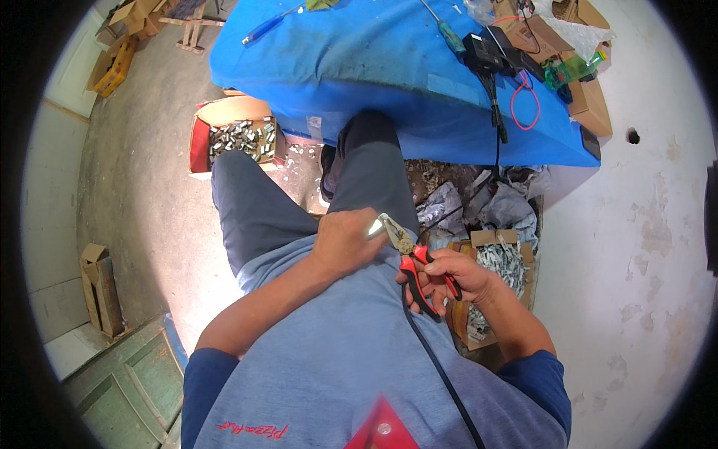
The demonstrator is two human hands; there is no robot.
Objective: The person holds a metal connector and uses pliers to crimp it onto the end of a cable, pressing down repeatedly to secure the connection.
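My left hand [342,243] is closed on a small shiny metal piece [375,228] over my lap. The jaws of red-and-black pliers [411,273] are at that piece; whether they grip it is unclear. My right hand [456,278] is closed round the pliers' handles, which are spread apart. A black cable [431,355] runs beside that hand and down across my shirt.
A blue-covered bench [340,52] ahead bears screwdrivers [451,36], black devices [479,54] and a green bottle [571,69]. A carton of metal pieces [239,138] is at left front. A carton of shredded scrap [497,277] is at right, beside the white wall [636,217].
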